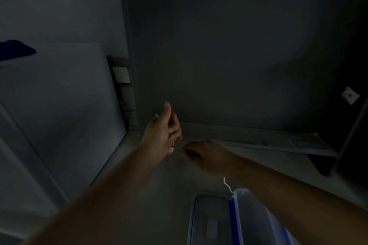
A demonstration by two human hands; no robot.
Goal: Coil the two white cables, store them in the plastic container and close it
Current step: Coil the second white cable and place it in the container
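The scene is dim. My left hand (162, 131) is raised above the table, thumb up, fingers curled around a white cable (172, 146) whose plug end hangs below the palm. My right hand (203, 155) sits just to its right, pinching the same cable. A loose stretch of the white cable (227, 184) trails under my right wrist down to the plastic container (256, 219), which stands open with a blue-edged rim at the bottom. Its clear lid (209, 223) lies flat to the container's left. Only one cable is visible.
A grey table surface (159, 195) runs to a dark back wall. A white panel (59, 115) leans at the left, next to a wall socket (121, 74). A low shelf (278, 141) runs along the back right, beside a dark upright object (350, 145).
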